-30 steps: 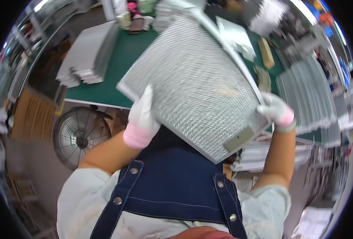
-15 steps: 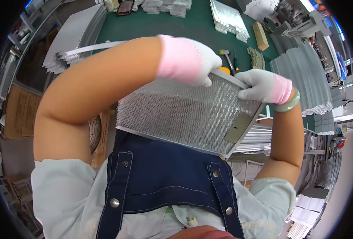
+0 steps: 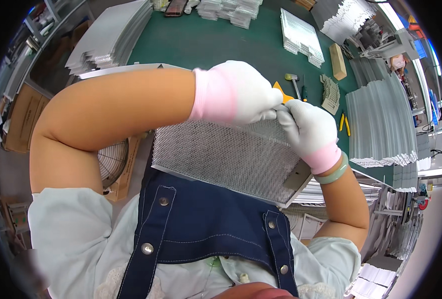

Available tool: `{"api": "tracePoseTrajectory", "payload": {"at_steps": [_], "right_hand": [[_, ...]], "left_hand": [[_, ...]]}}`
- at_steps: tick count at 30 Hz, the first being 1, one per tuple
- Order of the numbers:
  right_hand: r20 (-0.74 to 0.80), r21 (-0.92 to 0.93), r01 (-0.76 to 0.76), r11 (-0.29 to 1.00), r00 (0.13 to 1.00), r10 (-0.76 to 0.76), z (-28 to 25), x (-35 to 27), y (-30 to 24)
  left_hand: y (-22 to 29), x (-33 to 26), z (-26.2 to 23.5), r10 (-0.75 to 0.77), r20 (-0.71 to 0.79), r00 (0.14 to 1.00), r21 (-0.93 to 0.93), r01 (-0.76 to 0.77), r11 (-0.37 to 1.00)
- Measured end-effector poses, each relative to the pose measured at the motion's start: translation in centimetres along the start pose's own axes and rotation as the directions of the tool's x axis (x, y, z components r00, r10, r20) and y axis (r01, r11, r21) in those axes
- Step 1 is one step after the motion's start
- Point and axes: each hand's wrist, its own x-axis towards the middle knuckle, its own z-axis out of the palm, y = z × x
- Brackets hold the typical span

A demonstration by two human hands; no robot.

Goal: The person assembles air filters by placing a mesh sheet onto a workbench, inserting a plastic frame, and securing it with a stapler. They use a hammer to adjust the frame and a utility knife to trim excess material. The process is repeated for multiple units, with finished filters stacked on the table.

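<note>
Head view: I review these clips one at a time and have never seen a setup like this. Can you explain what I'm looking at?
There is no machine here. A person wearing a camera on their head is looking down at their own gloved hands; the wide fisheye lens bends straight edges. The left hand and right hand meet at the far side of a framed silver mesh panel, in front of a navy apron. Exactly what they pinch is hidden. Beyond, a green table carries a wooden block, a small hammer, yellow-handled pliers and, at right, a stack of grey sheets.
</note>
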Motion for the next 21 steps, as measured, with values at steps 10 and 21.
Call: {"api": "tracePoseTrajectory", "payload": {"at_steps": [10,21], "right_hand": [[0.513,0.417,-0.427,0.802,0.839,0.180,-1.7,1.8,1.7],[0.155,0.053,-0.055,0.997,0.987,0.046,0.6,0.2,0.6]], "left_hand": [[-0.6,-1.3,-2.8,-0.160,0.342,0.926,-0.261,0.257,0.931],[-4.0,-5.2,0.7,-0.077,-0.066,0.995,-0.028,0.076,0.997]]}}
